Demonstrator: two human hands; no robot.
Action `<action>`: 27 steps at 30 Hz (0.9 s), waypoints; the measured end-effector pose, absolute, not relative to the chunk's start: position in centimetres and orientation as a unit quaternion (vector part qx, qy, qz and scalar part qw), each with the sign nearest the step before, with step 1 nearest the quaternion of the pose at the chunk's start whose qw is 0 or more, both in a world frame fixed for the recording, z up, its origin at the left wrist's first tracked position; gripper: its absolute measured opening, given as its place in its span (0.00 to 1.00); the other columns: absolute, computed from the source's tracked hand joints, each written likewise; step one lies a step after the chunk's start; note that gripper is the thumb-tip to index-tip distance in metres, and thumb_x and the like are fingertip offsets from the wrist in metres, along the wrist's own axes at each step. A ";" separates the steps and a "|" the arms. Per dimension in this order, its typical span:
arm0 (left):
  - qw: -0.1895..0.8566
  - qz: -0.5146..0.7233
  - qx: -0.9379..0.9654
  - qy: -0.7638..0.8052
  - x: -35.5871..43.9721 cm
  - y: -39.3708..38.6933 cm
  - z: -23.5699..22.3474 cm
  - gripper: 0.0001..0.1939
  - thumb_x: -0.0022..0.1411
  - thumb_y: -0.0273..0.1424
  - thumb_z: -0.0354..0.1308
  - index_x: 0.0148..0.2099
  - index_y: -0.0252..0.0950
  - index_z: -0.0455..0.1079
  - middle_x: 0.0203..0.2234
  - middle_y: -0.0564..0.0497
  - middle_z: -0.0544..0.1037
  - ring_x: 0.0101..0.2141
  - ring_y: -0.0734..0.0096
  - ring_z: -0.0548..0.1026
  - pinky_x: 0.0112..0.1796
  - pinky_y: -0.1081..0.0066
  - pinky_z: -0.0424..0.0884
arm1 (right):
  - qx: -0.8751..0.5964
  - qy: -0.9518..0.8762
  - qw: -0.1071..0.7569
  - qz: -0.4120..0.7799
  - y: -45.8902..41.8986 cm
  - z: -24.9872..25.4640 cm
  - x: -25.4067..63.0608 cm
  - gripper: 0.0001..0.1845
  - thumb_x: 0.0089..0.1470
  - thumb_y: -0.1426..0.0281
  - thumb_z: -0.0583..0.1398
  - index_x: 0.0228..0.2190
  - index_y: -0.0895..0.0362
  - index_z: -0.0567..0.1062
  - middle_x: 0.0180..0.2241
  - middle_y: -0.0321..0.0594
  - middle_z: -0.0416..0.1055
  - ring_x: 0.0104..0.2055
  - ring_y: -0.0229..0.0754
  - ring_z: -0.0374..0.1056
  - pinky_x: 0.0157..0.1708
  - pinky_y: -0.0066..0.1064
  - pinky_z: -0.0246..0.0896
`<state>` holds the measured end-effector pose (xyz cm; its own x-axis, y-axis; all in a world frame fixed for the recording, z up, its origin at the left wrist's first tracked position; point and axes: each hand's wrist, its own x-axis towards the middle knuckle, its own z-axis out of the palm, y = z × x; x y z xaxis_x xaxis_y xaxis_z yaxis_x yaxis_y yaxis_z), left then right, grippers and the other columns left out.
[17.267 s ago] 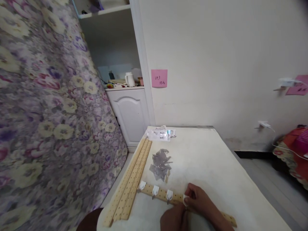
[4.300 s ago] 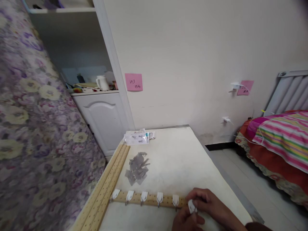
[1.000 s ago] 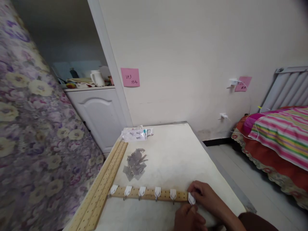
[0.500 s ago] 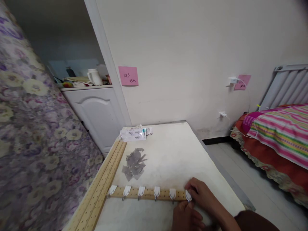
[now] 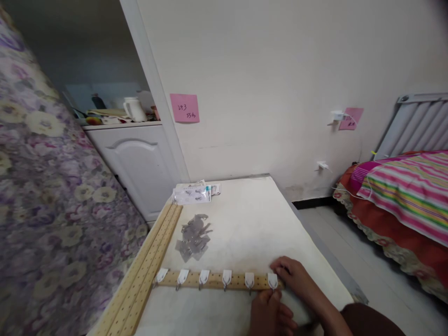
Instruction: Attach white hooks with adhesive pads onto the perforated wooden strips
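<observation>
A perforated wooden strip point(image 5: 238, 281) lies crosswise near the front of the white table, with several white hooks point(image 5: 204, 277) spaced along it. The rightmost white hook point(image 5: 272, 280) sits flat near the strip's right end. Just below that hook is my left hand point(image 5: 269, 313), its thumb and forefinger closed at the metal hook end. My right hand point(image 5: 294, 275) curls round the strip's right end, fingers bent beside the hook; its fingertips are partly hidden. Behind the strip lies a loose pile of clear square pieces and small metal parts point(image 5: 192, 238).
Several perforated wooden strips point(image 5: 150, 266) run along the table's left edge. Clear packages point(image 5: 192, 193) lie at the back left corner of the table point(image 5: 245, 224). A floral curtain point(image 5: 52, 210) hangs at left; a bed with a striped cover point(image 5: 413, 182) stands at right.
The rightmost hook, tilted earlier, now sits straighter on the strip. My right thumb has drawn back from it towards the strip's end. My left hand stays below the hook.
</observation>
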<state>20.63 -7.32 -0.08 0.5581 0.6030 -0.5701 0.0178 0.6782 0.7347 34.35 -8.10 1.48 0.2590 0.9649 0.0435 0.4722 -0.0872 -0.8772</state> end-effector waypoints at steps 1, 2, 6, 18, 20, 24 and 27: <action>0.800 0.181 0.364 0.441 20.6 -7.3 -0.1 0.20 0.49 0.47 0.60 0.33 0.36 0.62 0.15 0.55 0.72 0.15 0.73 0.71 0.17 0.75 0.60 | -0.680 -0.526 0.418 0.294 -8.2 1.5 34.7 0.12 0.49 0.72 0.52 0.30 0.58 0.76 0.32 0.42 0.75 0.37 0.43 0.69 0.39 0.34 0.61; 0.794 0.179 0.369 0.448 20.7 -7.3 0.0 0.18 0.51 0.45 0.58 0.34 0.36 0.62 0.15 0.56 0.72 0.15 0.74 0.71 0.17 0.75 0.61 | -0.684 -0.520 0.419 0.293 -8.2 1.5 34.9 0.12 0.49 0.71 0.52 0.30 0.58 0.75 0.32 0.42 0.75 0.37 0.44 0.69 0.40 0.35 0.61; 0.791 0.171 0.373 0.455 20.7 -7.2 0.1 0.11 0.58 0.39 0.52 0.37 0.35 0.61 0.14 0.56 0.73 0.14 0.75 0.71 0.16 0.77 0.62 | -0.689 -0.502 0.425 0.305 -8.4 1.5 35.5 0.11 0.48 0.69 0.54 0.30 0.59 0.75 0.31 0.41 0.75 0.36 0.44 0.69 0.38 0.33 0.61; 0.782 0.175 0.377 0.463 20.7 -7.2 -0.5 0.10 0.59 0.37 0.53 0.36 0.35 0.61 0.15 0.56 0.73 0.15 0.74 0.72 0.15 0.77 0.63 | -0.668 -0.485 0.428 0.368 -8.1 1.2 33.7 0.07 0.42 0.72 0.59 0.27 0.58 0.75 0.22 0.34 0.69 0.27 0.37 0.63 0.28 0.28 0.57; 0.784 0.178 0.375 0.461 20.7 -7.2 -0.5 0.12 0.57 0.39 0.54 0.35 0.35 0.62 0.15 0.55 0.73 0.15 0.74 0.72 0.15 0.77 0.63 | -0.665 -0.482 0.433 0.372 -8.1 1.5 33.4 0.07 0.42 0.72 0.59 0.27 0.58 0.75 0.22 0.34 0.69 0.27 0.37 0.63 0.28 0.28 0.57; 0.790 0.181 0.367 0.456 20.7 -7.2 -0.7 0.15 0.54 0.43 0.58 0.33 0.36 0.62 0.15 0.55 0.73 0.15 0.73 0.72 0.16 0.76 0.62 | -0.661 -0.476 0.440 0.377 -8.1 2.1 33.2 0.06 0.42 0.73 0.58 0.26 0.58 0.75 0.23 0.35 0.69 0.27 0.37 0.64 0.29 0.28 0.58; 0.795 0.183 0.364 0.450 20.8 -7.2 -0.9 0.16 0.53 0.44 0.58 0.33 0.36 0.62 0.15 0.55 0.73 0.15 0.73 0.72 0.16 0.76 0.62 | -0.661 -0.478 0.440 0.376 -8.1 2.1 33.2 0.05 0.42 0.73 0.58 0.25 0.58 0.75 0.22 0.34 0.69 0.27 0.37 0.63 0.28 0.28 0.57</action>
<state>20.79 -7.19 -0.94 0.5278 0.6187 -0.5820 0.0365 0.6680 0.7432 33.22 -8.12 2.05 0.2609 0.9624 -0.0760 0.3001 -0.1556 -0.9411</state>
